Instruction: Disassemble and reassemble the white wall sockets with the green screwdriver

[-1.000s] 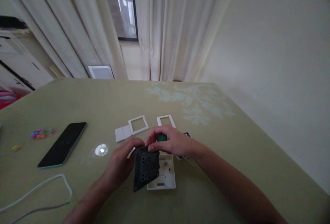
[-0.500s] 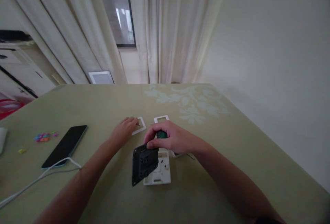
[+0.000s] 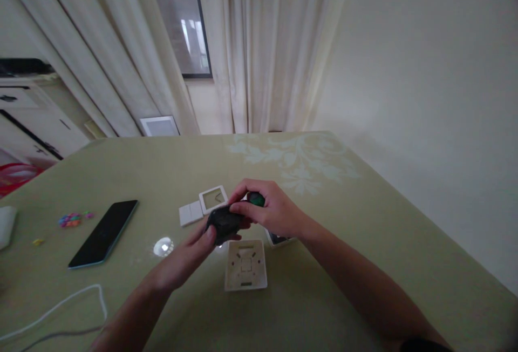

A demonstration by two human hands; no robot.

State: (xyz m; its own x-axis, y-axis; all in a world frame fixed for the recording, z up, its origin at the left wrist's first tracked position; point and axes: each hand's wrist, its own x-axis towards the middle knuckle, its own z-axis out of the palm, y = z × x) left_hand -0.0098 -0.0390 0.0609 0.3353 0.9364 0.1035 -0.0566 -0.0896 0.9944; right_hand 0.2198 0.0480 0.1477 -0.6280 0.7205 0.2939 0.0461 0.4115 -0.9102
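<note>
A black plastic switch plate [image 3: 225, 223] is held tilted above the table between both hands. My left hand [image 3: 198, 246] is closed on its near left side, thumb on top. My right hand [image 3: 275, 209] pinches its far right edge. A green handle [image 3: 256, 198], apparently a screwdriver's, is tucked in the same right hand, its shaft hidden. Just below the hands, a square white mounting box [image 3: 246, 265] lies with its hollow side up. A white switch frame [image 3: 213, 199] lies beyond my left hand, with small dark pieces inside its opening, which I cannot make out.
A white square cover [image 3: 190, 214] touches the frame's left side. Partly behind my right wrist is another white-edged black piece [image 3: 278, 239]. On the left are a phone [image 3: 104, 233], colourful small pieces [image 3: 70, 220] and a white cable [image 3: 60, 304]. A wall borders the table's right side.
My left hand has come back from the white frame and taken hold of the black plate. The plate has risen off the mounting box and turned flatter. The cable slid down.
</note>
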